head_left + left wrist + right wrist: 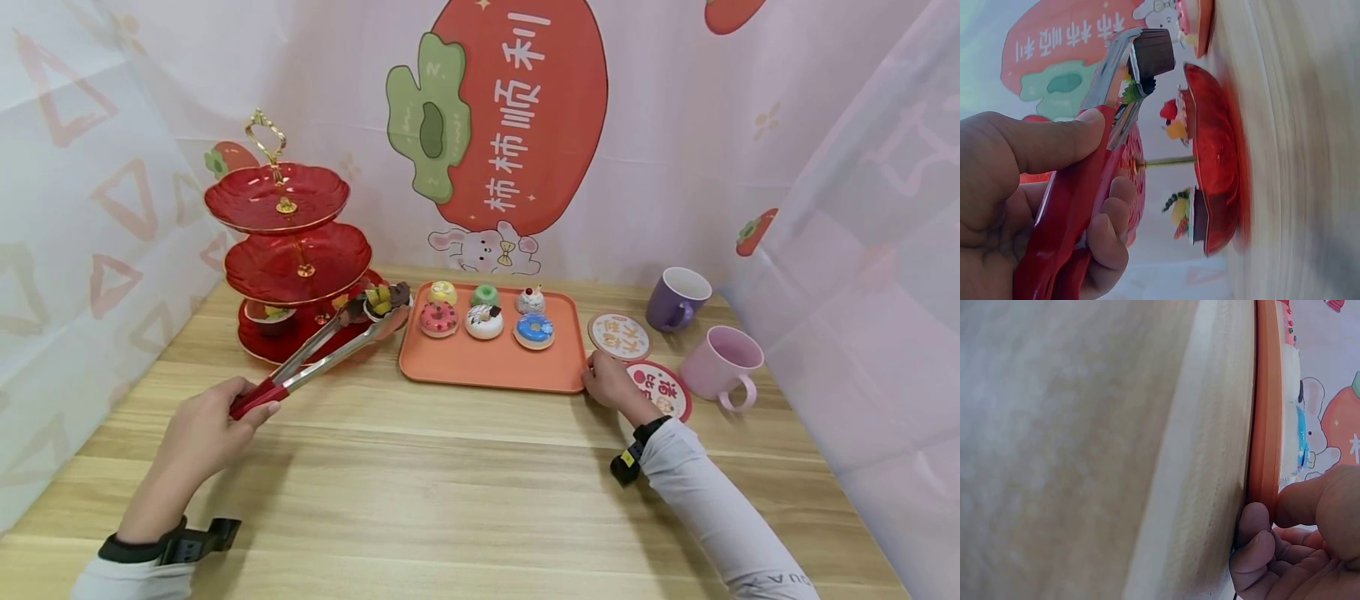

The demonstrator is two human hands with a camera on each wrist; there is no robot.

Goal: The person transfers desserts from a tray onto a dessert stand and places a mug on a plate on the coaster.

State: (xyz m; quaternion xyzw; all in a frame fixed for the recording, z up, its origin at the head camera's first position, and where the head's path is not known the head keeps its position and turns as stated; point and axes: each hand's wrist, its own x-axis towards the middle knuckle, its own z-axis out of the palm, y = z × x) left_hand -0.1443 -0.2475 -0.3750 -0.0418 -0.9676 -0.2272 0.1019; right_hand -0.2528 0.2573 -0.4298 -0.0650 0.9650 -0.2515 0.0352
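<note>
My left hand (pixel 202 429) grips red-handled metal tongs (pixel 1072 212). Between the tong tips is a small cake in a dark cup (pixel 1154 55), topped with yellow fruit and chocolate. In the head view this cake (pixel 381 300) is raised between the red three-tier stand (pixel 287 290) and the orange tray's left edge. My right hand (pixel 611 383) pinches the near right corner of the tray (pixel 487 367), thumb above and fingers below in the right wrist view. On the tray sit a pink donut (pixel 438 318), a white donut (pixel 484 323), a blue donut (pixel 534 332) and several smaller cakes behind.
Fruit-topped cakes, one a dark-cupped cake (pixel 270 317), stand on the stand's bottom tier. Right of the tray lie a white-and-orange coaster (pixel 619 335) and a red-rimmed coaster (pixel 663 387), beside a purple mug (pixel 667 304) and a pink mug (pixel 712 367). Printed curtains (pixel 675 125) enclose the table.
</note>
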